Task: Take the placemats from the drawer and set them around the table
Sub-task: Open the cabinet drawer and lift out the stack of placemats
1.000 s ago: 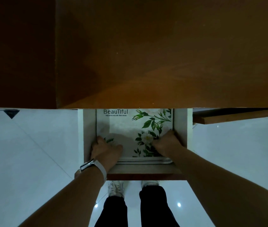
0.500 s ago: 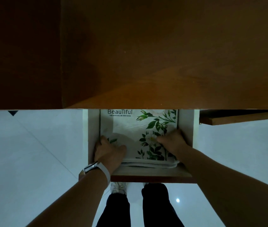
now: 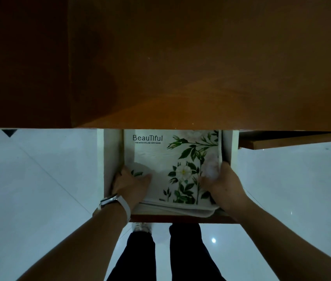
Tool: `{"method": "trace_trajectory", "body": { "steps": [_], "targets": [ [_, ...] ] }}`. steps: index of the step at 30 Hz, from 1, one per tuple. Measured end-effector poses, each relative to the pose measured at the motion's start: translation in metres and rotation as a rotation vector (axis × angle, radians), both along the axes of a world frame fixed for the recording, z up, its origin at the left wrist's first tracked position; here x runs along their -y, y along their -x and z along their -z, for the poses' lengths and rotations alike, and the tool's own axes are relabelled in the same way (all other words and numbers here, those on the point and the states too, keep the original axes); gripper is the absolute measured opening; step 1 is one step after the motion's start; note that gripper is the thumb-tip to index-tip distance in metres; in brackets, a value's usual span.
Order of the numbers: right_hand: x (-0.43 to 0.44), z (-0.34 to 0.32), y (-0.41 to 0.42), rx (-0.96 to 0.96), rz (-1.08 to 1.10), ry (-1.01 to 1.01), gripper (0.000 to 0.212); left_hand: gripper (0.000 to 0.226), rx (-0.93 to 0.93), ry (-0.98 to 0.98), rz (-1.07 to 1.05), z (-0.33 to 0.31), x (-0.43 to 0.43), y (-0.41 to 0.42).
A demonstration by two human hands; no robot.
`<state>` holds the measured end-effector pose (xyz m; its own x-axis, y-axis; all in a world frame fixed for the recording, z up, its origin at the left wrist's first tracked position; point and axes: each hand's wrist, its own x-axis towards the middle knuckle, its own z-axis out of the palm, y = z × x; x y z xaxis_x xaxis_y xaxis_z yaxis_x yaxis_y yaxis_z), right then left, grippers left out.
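A stack of white placemats (image 3: 156, 159) printed with green leaves, white flowers and the word "BeauTiful" lies in the open white drawer (image 3: 110, 155) under the brown table top (image 3: 180, 67). My left hand (image 3: 130, 184), with a watch on its wrist, grips the stack's near left side, thumb on top. My right hand (image 3: 224, 185) grips the near right side, fingers curled round the edge by the drawer wall. The stack's far end is hidden under the table top.
The drawer's brown wooden front (image 3: 182, 219) is just above my legs (image 3: 166, 252) and shoes. A pale glossy tiled floor (image 3: 34, 189) spreads on both sides. A wooden board (image 3: 294, 141) juts out under the table at the right.
My right hand has slid outward to the right edge of the stack, uncovering the white flower. The near edge of the placemats has lifted a little. The left hand stays put.
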<state>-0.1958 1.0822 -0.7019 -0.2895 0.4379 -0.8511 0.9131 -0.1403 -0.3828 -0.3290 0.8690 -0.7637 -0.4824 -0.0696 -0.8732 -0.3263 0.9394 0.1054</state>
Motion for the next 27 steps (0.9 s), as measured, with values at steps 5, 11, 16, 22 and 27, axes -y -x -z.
{"method": "trace_trajectory", "body": {
  "steps": [5, 11, 16, 22, 27],
  "targets": [
    [-0.003, -0.016, -0.01, -0.093, 0.077, 0.044, 0.037, 0.093, 0.034, -0.149, -0.061, 0.002, 0.004, 0.006],
    [-0.006, -0.023, -0.02, -0.15, 0.139, 0.107, 0.038, 0.083, 0.087, -0.146, -0.082, 0.005, 0.003, 0.01],
    [-0.011, -0.024, -0.023, -0.114, 0.101, 0.115, 0.047, 0.092, 0.139, -0.123, -0.12, 0.004, 0.004, 0.014],
    [-0.012, -0.027, -0.02, -0.067, 0.105, 0.078, 0.043, 0.073, -0.022, -0.234, -0.254, -0.011, 0.004, 0.008],
    [-0.009, -0.031, -0.02, -0.055, 0.064, 0.022, 0.046, 0.054, -0.11, -0.295, -0.267, -0.021, 0.007, 0.006]
  ]
}}
